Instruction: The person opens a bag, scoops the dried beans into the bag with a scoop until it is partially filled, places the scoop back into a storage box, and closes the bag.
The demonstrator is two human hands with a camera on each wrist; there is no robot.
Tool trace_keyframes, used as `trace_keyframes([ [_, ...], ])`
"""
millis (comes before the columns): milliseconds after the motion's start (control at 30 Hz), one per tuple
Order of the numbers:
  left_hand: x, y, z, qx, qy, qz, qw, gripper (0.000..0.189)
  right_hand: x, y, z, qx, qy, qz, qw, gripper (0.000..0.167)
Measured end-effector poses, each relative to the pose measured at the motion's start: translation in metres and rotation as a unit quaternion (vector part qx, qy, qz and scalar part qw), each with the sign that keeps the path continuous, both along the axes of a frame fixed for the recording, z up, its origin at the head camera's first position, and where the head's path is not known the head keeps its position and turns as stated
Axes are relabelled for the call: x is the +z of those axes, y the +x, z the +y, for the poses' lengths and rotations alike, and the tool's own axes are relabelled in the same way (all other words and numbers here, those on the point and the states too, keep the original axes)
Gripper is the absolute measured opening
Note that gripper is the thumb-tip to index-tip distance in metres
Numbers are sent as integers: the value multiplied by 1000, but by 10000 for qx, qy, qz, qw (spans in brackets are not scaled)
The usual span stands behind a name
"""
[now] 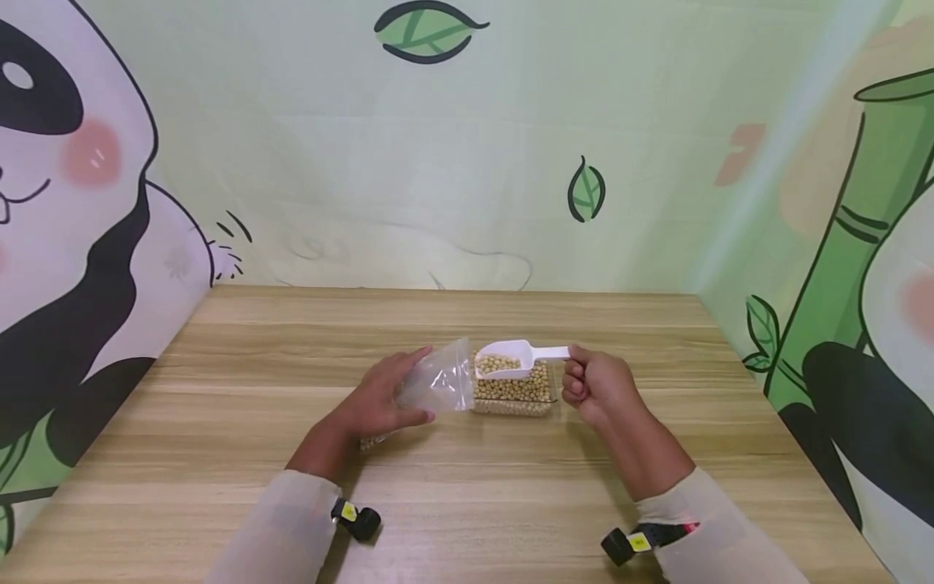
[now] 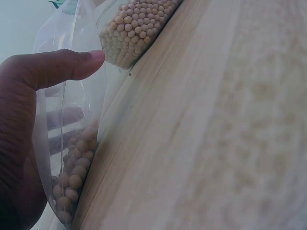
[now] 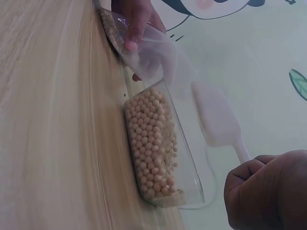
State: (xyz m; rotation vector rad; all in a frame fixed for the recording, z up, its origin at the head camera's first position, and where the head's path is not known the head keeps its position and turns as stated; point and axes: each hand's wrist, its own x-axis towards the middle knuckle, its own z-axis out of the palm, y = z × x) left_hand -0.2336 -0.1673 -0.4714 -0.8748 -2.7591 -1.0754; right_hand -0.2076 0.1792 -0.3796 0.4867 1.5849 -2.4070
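Note:
My left hand (image 1: 375, 397) holds a clear plastic bag (image 1: 441, 377) between thumb and fingers, its mouth facing right. Soybeans lie in the bag's lower end, as the left wrist view shows (image 2: 74, 179). In my right hand (image 1: 601, 385) is the handle of a white scoop (image 1: 521, 354), loaded with soybeans (image 1: 499, 364). The scoop is held above a clear rectangular container (image 3: 195, 184) of soybeans, its front end close to the bag's mouth. In the right wrist view only the scoop's pale underside shows.
Everything rests on a wood-grain table (image 1: 467, 503). Behind it stands a green wall (image 1: 292, 146) printed with pandas, leaves and bamboo. A small dark speck (image 2: 129, 74) lies on the table near the container. Each wrist wears a small black camera (image 1: 361, 521).

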Motion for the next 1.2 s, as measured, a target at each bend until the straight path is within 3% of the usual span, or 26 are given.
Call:
trace_keyframes([
  [400, 0, -2, 1, 93, -35, -333, 9994, 99, 2, 1, -19, -186, 425, 361, 9983, 29],
  [433, 5, 1, 2, 102, -57, -348, 9993, 99, 2, 2, -20, -217, 504, 419, 9976, 30],
  [533, -1, -1, 1, 51, 6, -187, 9998, 97, 3, 4, -23, -268, 712, 576, 9954, 33],
  [733, -1, 1, 1, -20, 149, 9, 9999, 98, 6, 8, -28, -392, 1030, 691, 9915, 36],
  [767, 4, 3, 2, 4, 159, -92, 9998, 99, 6, 8, -29, -387, 1095, 710, 9907, 35],
  [967, 6, 2, 3, 73, -14, -349, 9994, 97, 9, 11, -32, -308, 1409, 828, 9861, 30],
  [1100, 4, 1, 2, 14, 31, -251, 9997, 98, 11, 13, -35, -361, 1511, 919, 9836, 29],
  [1200, -6, -4, -1, -27, 133, -103, 9999, 99, 12, 15, -36, -420, 1578, 980, 9817, 29],
])
